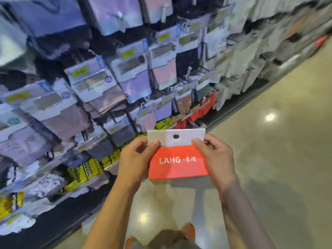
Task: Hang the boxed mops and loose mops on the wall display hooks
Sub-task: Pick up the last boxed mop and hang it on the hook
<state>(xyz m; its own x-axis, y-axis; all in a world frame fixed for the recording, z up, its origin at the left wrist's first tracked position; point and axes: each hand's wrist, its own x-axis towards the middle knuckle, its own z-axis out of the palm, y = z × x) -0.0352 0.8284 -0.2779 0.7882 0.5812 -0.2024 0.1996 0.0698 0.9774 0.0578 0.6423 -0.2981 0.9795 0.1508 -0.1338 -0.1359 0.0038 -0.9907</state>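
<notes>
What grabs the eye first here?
The red box marked LAHG, held at centre frame by the left hand and right hand, its white hang tab with a hole on top. Behind and to the left, a wall display packed with hanging packaged goods; glossy floor to the right.

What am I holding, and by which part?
A red box with a white hang tab; left hand grips its left edge, right hand its right edge, both thumbs on the tab.
</notes>
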